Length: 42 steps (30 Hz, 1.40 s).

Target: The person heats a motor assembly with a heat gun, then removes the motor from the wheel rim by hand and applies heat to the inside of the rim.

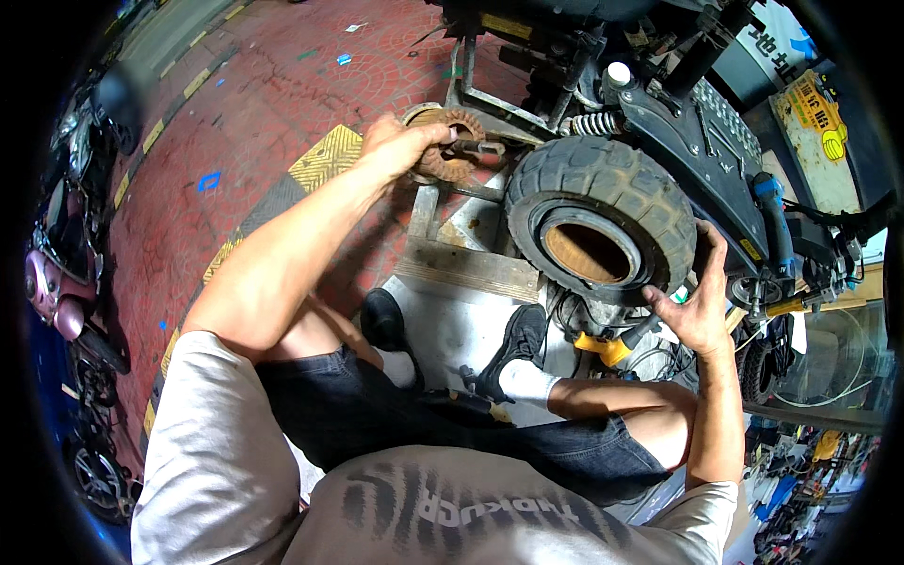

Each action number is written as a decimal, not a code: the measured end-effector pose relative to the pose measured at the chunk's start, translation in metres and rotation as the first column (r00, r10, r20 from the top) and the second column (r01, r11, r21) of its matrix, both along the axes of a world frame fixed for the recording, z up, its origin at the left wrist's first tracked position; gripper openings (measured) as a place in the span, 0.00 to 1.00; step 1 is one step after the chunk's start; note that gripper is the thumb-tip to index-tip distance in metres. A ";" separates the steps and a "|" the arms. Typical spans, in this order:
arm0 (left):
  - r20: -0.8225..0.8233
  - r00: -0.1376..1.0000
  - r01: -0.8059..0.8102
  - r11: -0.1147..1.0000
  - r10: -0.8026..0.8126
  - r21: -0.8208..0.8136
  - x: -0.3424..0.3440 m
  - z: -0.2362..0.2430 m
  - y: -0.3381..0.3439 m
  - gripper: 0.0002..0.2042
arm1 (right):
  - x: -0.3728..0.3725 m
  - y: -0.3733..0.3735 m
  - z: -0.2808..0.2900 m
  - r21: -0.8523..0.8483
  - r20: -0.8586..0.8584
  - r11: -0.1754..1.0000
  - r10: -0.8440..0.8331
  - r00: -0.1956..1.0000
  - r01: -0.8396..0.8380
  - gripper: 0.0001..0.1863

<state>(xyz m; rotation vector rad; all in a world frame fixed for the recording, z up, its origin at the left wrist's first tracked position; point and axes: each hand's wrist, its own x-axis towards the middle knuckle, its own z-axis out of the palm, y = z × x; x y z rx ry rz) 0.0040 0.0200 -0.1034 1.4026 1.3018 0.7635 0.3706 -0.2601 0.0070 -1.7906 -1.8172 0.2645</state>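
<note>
My left hand (407,146), at the far end of my outstretched arm, is closed on a rusty round metal part (459,162) with a ribbed rim. A short metal shaft (480,148) sticks out of it to the right, by my thumb. My right hand (702,299) grips the lower right edge of a small, chunky black tyre (612,174), thumb on the near sidewall and fingers round the tread. The tyre leans tilted, its opening towards me, with a brown surface showing inside. Some fingers of both hands are hidden.
A metal frame with a wooden plank (471,268) stands between my feet and the tyre. Behind the tyre is a scooter (669,141) with a coil spring (593,123). A blue power tool (772,212), a yellow-and-black tool (612,348) and cables lie to the right.
</note>
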 end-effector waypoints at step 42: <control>-0.282 0.838 0.540 0.642 -0.467 0.544 0.022 0.081 -0.102 0.47 | -0.029 0.052 0.026 0.137 -0.088 0.935 0.340 0.936 -0.327 0.47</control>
